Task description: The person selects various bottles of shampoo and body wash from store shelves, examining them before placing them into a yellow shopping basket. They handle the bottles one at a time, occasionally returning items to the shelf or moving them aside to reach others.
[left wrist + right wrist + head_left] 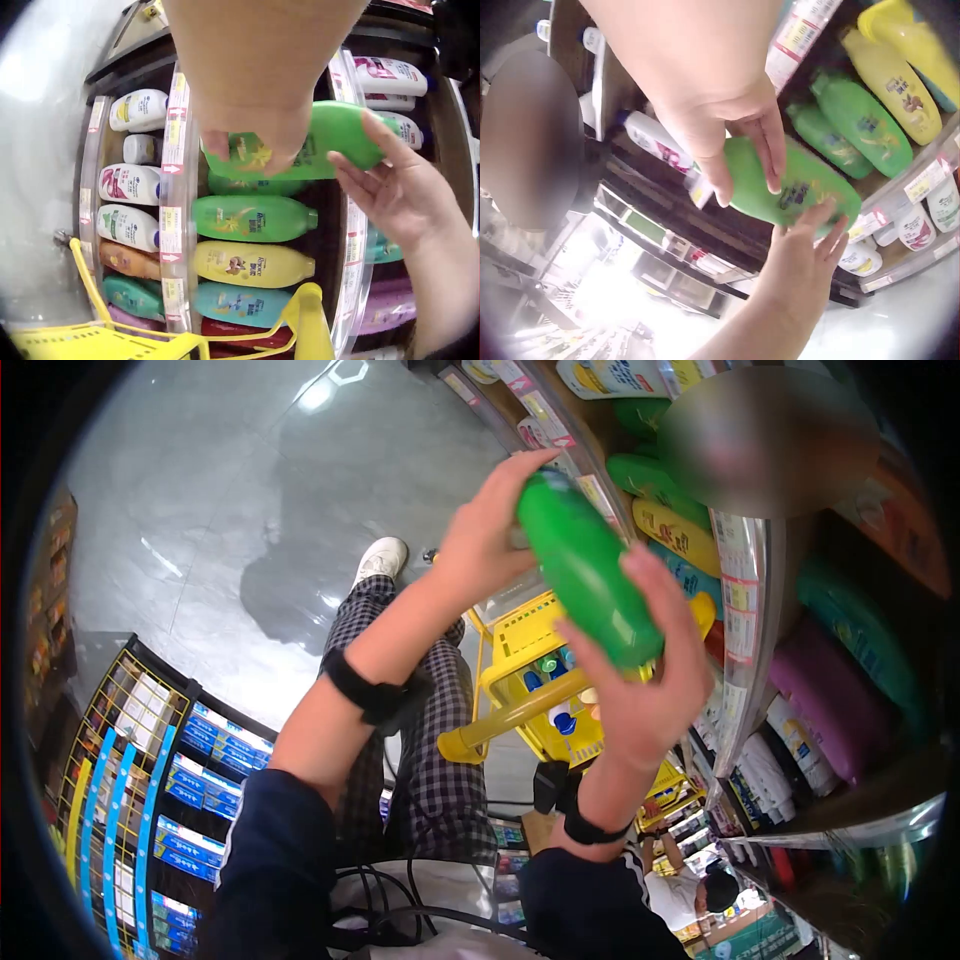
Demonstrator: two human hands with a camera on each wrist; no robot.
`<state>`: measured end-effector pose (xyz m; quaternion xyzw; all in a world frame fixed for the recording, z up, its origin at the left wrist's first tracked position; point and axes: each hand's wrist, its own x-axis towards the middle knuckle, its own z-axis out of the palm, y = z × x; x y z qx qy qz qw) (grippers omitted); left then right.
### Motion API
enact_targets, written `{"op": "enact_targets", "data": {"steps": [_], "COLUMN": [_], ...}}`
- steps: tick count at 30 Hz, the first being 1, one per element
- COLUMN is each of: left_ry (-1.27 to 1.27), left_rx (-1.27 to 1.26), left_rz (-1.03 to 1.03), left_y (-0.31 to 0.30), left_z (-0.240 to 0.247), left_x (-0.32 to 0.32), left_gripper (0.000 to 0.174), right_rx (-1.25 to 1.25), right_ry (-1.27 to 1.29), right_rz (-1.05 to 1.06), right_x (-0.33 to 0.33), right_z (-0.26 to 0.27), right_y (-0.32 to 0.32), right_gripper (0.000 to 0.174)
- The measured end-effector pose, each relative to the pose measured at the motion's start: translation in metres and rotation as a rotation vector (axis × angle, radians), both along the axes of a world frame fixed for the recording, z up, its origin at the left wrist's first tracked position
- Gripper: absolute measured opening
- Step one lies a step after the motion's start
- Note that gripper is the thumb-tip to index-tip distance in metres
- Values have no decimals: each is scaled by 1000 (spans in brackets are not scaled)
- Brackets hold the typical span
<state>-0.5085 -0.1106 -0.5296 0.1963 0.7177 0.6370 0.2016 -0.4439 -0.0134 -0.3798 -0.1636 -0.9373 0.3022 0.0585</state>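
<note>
Your left hand (490,535) and right hand (660,685) are both gripping a green bottle (590,575); a shelved yellow bottle (251,264) is showing "Rejoice" (slightly blurred).

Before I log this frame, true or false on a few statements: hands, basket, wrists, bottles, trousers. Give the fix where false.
1. The left hand and right hand hold the same green bottle. True.
2. The basket is blue with nothing in it. False: the basket is yellow and has items inside.
3. Both wrists are bare. False: each wears a black strap.
4. A yellow bottle sits between a green one and a blue bottle. True.
5. The trousers are plain. False: the trousers are checked.
</note>
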Motion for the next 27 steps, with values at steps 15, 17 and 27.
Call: {"op": "enact_targets", "data": {"steps": [15, 17, 27], "left_ry": [808, 745, 162], "left_rx": [-140, -125, -364], "left_rz": [-980, -1074, -1268], "left_y": [-40, -37, 25], "left_z": [151, 144, 85], "left_x": [143, 182, 325], "left_gripper": [34, 38, 55], "right_rx": [-555, -768, -480], "right_ry": [-13, -108, -523], "right_rz": [-84, -224, -555], "right_x": [269, 311, 410], "right_z": [120, 125, 95], "right_y": [35, 27, 34], "right_gripper": [62, 60, 52]}}
